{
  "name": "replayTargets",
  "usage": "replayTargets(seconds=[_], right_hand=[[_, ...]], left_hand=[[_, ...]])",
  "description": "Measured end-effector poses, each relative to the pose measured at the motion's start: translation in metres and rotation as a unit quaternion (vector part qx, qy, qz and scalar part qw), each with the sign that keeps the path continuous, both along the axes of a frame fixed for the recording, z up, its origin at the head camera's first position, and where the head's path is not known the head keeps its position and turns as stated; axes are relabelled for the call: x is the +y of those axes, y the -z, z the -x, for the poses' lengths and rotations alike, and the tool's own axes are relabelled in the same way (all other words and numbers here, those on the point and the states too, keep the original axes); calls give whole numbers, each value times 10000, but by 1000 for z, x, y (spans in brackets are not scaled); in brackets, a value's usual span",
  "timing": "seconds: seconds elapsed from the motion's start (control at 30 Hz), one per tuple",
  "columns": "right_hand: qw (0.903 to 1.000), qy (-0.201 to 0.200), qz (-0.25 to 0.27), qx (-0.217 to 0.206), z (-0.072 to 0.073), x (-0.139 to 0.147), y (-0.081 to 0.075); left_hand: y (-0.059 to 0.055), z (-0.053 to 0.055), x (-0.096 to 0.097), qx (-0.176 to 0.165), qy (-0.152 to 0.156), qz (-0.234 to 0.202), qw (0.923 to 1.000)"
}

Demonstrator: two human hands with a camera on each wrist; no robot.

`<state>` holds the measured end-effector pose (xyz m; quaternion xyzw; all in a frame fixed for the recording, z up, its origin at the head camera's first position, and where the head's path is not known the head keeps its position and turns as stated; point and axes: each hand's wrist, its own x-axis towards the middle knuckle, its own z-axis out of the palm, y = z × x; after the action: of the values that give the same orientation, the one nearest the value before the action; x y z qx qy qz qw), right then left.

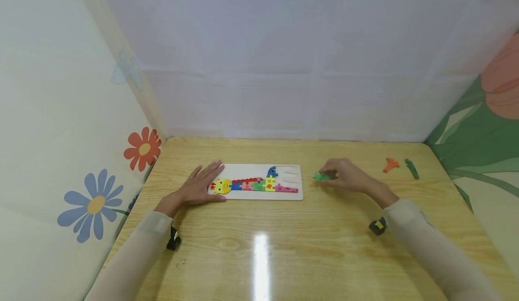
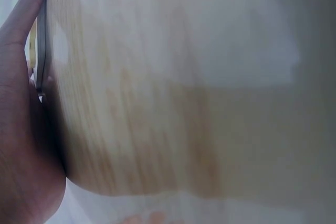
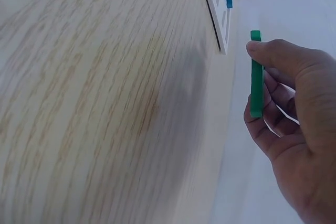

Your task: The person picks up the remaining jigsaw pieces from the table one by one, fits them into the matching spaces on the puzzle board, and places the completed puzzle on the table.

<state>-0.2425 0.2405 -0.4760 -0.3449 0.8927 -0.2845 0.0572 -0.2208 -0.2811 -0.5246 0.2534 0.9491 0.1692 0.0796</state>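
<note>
A white puzzle board [image 1: 243, 170] lies on the table with a giraffe puzzle partly filled with colourful pieces. The yellow giraffe head [image 1: 221, 186] is at its left end, and bare outlined recesses show at its right end. My left hand [image 1: 198, 186] rests at the board's left end, fingers straight along the upper corner and thumb by the lower edge. To the right of the board, my right hand [image 1: 344, 175] pinches a green puzzle piece [image 3: 256, 80] between thumb and fingers. In the right wrist view the piece is held edge-on, above the tabletop.
An orange puzzle piece [image 1: 391, 165] and a dark green puzzle piece [image 1: 412, 168] lie at the table's right. The wooden table [image 1: 259, 229] meets a pale wall at the back and flower-patterned walls at both sides. A black wrist device [image 1: 378, 225] is by the right sleeve.
</note>
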Motion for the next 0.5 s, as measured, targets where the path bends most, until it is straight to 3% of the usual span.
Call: replayTargets(seconds=[0.5], right_hand=[[9993, -344, -14, 150, 5, -15, 2]], left_hand=[[1, 1, 0, -6, -1, 27, 10000]])
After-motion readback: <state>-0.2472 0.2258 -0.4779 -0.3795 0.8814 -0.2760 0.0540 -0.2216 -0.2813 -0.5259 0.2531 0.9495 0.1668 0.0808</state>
